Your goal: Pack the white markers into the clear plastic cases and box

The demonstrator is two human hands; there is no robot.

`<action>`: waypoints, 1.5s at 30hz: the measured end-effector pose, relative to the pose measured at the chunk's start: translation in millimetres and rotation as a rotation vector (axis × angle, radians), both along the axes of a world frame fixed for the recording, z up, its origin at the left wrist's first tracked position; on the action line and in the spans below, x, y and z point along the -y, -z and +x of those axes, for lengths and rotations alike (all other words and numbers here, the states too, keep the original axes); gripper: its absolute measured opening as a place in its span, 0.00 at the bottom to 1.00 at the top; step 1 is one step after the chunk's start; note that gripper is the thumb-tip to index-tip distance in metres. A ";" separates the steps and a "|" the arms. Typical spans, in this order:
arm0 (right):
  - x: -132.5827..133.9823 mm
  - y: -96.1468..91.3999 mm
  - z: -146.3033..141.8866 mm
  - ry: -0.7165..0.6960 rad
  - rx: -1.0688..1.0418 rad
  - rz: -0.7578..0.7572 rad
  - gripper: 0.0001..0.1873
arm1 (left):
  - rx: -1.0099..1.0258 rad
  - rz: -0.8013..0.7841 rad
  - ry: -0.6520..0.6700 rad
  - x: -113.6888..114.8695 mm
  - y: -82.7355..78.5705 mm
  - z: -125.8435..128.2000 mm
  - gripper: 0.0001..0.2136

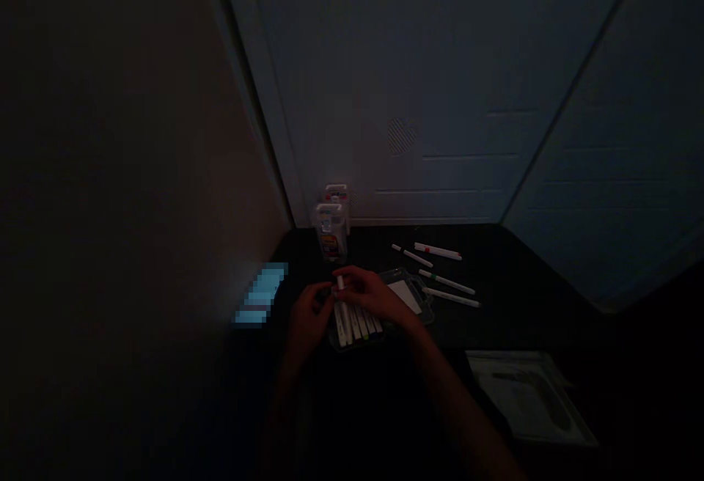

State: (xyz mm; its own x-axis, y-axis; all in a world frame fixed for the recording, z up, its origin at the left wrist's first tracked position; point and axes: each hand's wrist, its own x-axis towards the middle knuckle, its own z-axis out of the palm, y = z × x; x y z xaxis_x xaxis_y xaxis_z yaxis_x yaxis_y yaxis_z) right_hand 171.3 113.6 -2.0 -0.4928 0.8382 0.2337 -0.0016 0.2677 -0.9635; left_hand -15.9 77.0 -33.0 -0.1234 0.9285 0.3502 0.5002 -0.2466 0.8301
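My right hand point(367, 292) pinches a white marker point(340, 283) between thumb and fingers, over a clear plastic case. Beside it, my left hand point(309, 314) has its fingers curled, the tips close to the same marker; the dim light hides what they grip. Several white markers point(357, 325) lie side by side in the case point(344, 350), one with a green end. To the right, the case's clear lid part point(427, 314) lies flat with a white card point(405, 296) on it, partly behind my right hand.
Loose white markers point(448, 282) are spread on the dark table point(511, 276) at the right. Two upright clear packs point(331, 235) stand near the back wall. A blurred bright phone-like rectangle point(261, 295) is at left. A clear tray-like container point(533, 397) sits lower right.
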 end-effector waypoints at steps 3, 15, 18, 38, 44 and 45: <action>0.3 -1.1 0.4 0.036 0.045 0.060 0.20 | -0.011 -0.003 0.019 0.7 -0.7 -0.3 0.17; -5.6 5.3 -0.4 0.040 0.116 0.099 0.21 | -0.011 0.016 0.020 1.3 -2.3 0.6 0.17; -4.2 5.7 0.0 0.069 0.264 0.203 0.21 | -0.020 0.008 0.026 0.5 -1.5 -0.6 0.17; 6.9 -1.2 1.2 0.122 0.668 0.362 0.22 | -0.011 0.006 0.030 0.9 -3.2 0.4 0.19; 6.6 -3.0 3.3 0.131 0.697 0.413 0.20 | -0.024 0.018 0.030 0.2 -2.5 -1.1 0.17; 7.7 -4.6 4.0 0.125 0.697 0.417 0.20 | -0.032 0.019 0.034 0.4 -2.6 -1.4 0.17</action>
